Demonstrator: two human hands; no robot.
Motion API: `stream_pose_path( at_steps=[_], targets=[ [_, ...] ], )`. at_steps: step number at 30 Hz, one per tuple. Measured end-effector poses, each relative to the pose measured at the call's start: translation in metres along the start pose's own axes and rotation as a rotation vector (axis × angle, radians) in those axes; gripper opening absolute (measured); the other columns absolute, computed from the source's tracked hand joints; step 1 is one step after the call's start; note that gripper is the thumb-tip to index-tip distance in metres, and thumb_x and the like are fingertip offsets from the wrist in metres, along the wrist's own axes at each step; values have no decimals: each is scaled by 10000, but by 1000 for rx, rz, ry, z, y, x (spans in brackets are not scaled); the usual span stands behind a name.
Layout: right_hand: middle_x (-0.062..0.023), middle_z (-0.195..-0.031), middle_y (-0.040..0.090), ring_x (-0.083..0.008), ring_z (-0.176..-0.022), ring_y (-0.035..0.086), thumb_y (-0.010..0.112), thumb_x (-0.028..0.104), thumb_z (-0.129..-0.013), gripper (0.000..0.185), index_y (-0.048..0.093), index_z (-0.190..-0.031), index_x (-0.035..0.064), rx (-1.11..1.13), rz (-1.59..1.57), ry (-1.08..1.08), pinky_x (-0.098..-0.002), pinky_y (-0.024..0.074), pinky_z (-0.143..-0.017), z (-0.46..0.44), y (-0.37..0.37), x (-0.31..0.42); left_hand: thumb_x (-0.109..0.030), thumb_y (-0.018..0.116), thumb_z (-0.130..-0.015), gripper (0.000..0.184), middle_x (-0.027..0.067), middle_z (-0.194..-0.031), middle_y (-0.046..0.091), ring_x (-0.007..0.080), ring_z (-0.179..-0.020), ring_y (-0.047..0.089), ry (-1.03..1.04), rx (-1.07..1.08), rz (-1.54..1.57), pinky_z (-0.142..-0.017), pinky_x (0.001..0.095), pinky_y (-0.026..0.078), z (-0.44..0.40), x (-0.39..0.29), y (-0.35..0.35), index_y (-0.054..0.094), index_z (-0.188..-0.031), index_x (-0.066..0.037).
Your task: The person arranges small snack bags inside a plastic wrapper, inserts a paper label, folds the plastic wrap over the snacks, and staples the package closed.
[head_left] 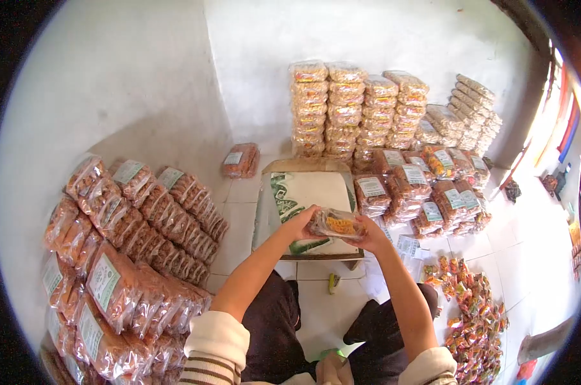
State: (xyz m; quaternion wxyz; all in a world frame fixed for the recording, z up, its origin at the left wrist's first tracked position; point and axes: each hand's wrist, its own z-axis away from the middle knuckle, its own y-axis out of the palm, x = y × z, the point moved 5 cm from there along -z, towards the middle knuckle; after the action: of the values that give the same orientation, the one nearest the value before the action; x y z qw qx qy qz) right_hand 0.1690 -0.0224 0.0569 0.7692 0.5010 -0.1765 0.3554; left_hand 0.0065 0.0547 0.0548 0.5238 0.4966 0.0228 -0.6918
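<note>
Above a low table (pixel 322 189), I hold a clear plastic snack pack (pixel 337 223) with yellow-orange print between both hands. My left hand (pixel 299 226) is closed around the pack's left end. Its right end is gripped by my right hand (pixel 371 236). The contents look brown, but their kind is too small to make out. A white surface with a green pattern at its left covers the tabletop beneath the pack. My forearms are stretched forward over my lap.
Bagged brown snacks with labels (pixel 136 237) are stacked at left. Tall stacks of pale packs (pixel 345 106) stand against the back wall. More labelled brown bags (pixel 412 183) sit right of the table, near small colourful packets (pixel 473 314). A yellow-green object (pixel 333 283) lies on the tiles.
</note>
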Motion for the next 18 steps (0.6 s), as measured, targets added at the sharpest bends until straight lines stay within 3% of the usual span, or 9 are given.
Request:
stream_pose_path(
  at_steps=[2,5,7,10,12,14,15,16,18],
  targets=[
    [-91,-1087,498,-270,-1036,497,564,276,-817,390,442,-1130,79,26,27,-36,-505,432,-869,26,0,8,-376,476,-851,434,115,-1163,489,271,-1018,535,73,12,-53,-825,447,492,16,-6,20,448,-1153,-64],
    [-20,-952,491,-160,-864,506,575,241,-820,343,403,-1102,148,-115,203,-463,-364,470,-762,75,11,56,-329,545,-811,524,95,-1219,425,251,-1064,492,275,60,-67,-840,464,466,57,-24,75,352,-1248,-114],
    [-32,-950,476,-166,-849,501,584,232,-817,394,362,-1128,135,-99,279,-590,-351,462,-753,120,29,82,-204,592,-769,723,38,-1304,304,212,-1162,388,356,218,5,-889,506,396,65,-38,104,163,-1350,-246],
    [-59,-1030,447,-159,-890,479,610,241,-816,484,317,-1178,110,-114,442,-867,-307,438,-749,169,34,119,-161,566,-780,721,6,-1323,301,198,-1156,391,569,418,-49,-898,512,380,68,-60,152,146,-1350,-295],
    [-87,-1143,405,-152,-906,474,629,212,-806,546,291,-1220,98,-281,608,-1185,-280,427,-737,214,44,139,-137,544,-793,710,-21,-1309,328,187,-1136,407,554,447,-55,-913,517,359,82,-62,190,144,-1346,-327],
    [-117,-1218,357,-162,-973,453,648,179,-791,596,273,-1247,94,-246,640,-1252,-275,430,-736,245,41,154,-143,554,-802,695,-7,-1252,400,168,-1079,446,580,537,28,-930,460,361,80,-65,223,157,-1356,-284],
    [-120,-1221,357,-165,-970,457,648,172,-790,597,276,-1250,93,-274,662,-1227,-279,432,-740,264,44,156,-194,591,-810,644,-10,-1100,481,128,-985,482,562,552,107,-896,343,389,91,-66,244,212,-1331,-209],
    [-124,-1224,358,-167,-966,461,648,166,-790,597,278,-1253,91,-302,683,-1196,-283,434,-744,277,42,158,-194,591,-810,644,-10,-1100,481,128,-985,482,546,579,106,-896,343,389,83,-61,259,212,-1331,-209],
    [-126,-1214,369,-162,-926,487,662,197,-779,620,289,-1262,95,-398,682,-1187,-283,442,-722,279,11,163,-259,616,-811,559,-21,-970,497,93,-877,488,612,453,-117,-817,250,395,59,-49,276,300,-1261,-154]
  ],
)
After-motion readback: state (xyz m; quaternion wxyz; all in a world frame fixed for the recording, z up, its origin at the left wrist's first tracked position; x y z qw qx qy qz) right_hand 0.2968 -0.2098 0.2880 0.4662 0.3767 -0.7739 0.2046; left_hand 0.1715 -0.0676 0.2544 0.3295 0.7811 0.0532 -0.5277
